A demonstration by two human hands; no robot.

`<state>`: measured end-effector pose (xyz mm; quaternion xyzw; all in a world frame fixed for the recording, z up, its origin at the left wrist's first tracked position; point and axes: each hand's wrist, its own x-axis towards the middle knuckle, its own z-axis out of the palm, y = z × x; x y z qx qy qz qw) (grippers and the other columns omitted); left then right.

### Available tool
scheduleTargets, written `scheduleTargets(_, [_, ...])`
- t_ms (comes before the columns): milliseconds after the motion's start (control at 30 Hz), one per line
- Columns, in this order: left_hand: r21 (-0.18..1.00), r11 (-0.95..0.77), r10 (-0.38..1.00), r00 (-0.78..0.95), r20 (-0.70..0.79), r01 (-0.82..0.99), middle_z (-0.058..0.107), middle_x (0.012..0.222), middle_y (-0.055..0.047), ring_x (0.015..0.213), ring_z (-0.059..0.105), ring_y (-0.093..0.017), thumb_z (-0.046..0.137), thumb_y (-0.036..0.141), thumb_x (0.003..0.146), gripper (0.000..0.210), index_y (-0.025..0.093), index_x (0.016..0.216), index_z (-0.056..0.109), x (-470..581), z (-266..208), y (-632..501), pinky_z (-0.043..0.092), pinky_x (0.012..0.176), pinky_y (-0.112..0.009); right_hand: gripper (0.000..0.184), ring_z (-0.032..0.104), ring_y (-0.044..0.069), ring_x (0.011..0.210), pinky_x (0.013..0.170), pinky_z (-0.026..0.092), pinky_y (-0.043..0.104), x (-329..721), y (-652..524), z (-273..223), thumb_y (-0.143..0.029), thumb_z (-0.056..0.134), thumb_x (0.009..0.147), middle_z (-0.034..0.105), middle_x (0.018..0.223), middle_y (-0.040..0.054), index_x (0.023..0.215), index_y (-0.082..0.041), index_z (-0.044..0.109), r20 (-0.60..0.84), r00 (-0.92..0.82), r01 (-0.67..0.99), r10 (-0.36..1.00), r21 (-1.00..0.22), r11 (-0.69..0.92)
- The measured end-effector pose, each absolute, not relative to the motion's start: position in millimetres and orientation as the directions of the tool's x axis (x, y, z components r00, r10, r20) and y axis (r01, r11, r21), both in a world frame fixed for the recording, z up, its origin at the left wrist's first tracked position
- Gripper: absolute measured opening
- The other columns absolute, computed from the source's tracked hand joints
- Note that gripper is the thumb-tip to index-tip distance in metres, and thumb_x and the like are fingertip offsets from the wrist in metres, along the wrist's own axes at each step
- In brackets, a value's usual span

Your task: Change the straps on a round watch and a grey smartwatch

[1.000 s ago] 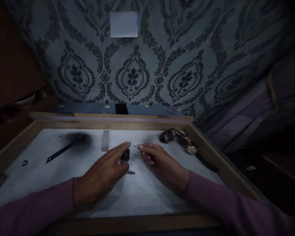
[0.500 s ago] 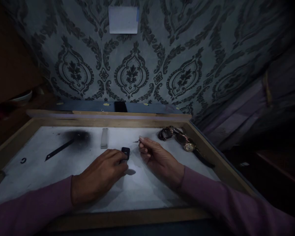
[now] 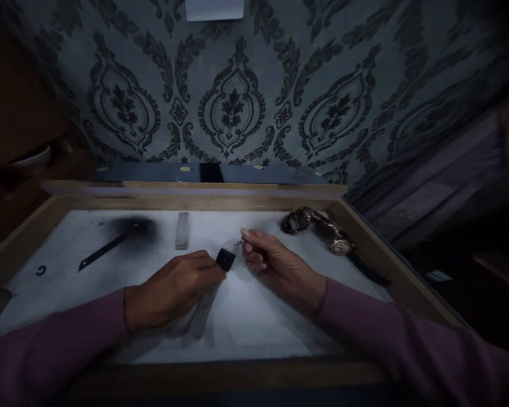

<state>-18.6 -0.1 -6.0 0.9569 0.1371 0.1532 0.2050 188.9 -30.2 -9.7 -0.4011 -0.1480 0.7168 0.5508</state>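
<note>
My left hand is closed on a square black watch, its case sticking out past the fingertips. A grey strap hangs below the hand and seems to belong to this watch; the joint is hidden. Just right of the case, my right hand pinches a small thin pointed metal piece. Its tip points toward the watch and stays a little apart from it. Behind the left hand, a separate grey strap piece lies on the white surface.
Several watches with dark straps lie at the back right. A dark flat blade and a small black C-shaped piece lie at left. A raised wooden rim borders the surface. A black phone-like object rests behind it.
My left hand has turned the watch, tilting its case and bringing a grey strap into view below. The metal piece in my right hand now tilts more. The view has dipped slightly.
</note>
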Motion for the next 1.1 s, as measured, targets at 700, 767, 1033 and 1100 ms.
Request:
scheduleTargets(700, [0.498,-0.799,0.471,0.866,0.168,0.338,0.052,0.133,-0.01,0.122,0.049,-0.024,0.063,0.024,0.089,0.038,0.022,0.123,0.045,-10,-21,7,0.043,0.102,-0.043,0.024,0.066,0.007,0.052,0.051,0.055,0.011,205,-10,-28,-0.022,0.085,0.069,0.073,0.069,0.0046,0.07,-0.013,0.063,-0.343,-0.191,-0.611,0.92,-0.692,-0.385])
scheduleTargets(767, [0.519,-0.786,0.483,0.857,0.176,0.336,0.052,0.132,-0.009,0.122,0.049,-0.025,0.064,0.025,0.089,0.043,0.023,0.126,0.042,-9,-22,7,0.043,0.102,-0.044,0.024,0.068,0.009,0.057,0.055,0.056,0.013,205,-11,-29,-0.022,0.085,0.068,0.073,0.071,0.0044,0.071,-0.013,0.063,-0.332,-0.201,-0.597,0.922,-0.704,-0.384])
scheduleTargets(1033, [0.568,-0.739,0.527,0.836,0.154,0.361,0.05,0.13,-0.007,0.118,0.049,-0.024,0.069,0.027,0.085,0.059,0.028,0.135,0.037,-7,-26,11,0.048,0.097,-0.042,0.02,0.071,0.01,0.072,0.067,0.056,0.014,207,-16,-26,-0.019,0.083,0.07,0.073,0.08,0.0034,0.077,-0.013,0.065,-0.327,-0.235,-0.576,0.915,-0.712,-0.402])
scheduleTargets(1100, [0.587,-0.725,0.532,0.834,0.147,0.359,0.048,0.131,-0.007,0.117,0.05,-0.024,0.069,0.028,0.084,0.063,0.029,0.137,0.035,-6,-26,11,0.048,0.096,-0.042,0.021,0.071,0.01,0.072,0.068,0.056,0.013,206,-17,-25,-0.019,0.085,0.067,0.073,0.078,0.0028,0.077,-0.013,0.066,-0.34,-0.233,-0.565,0.911,-0.715,-0.412])
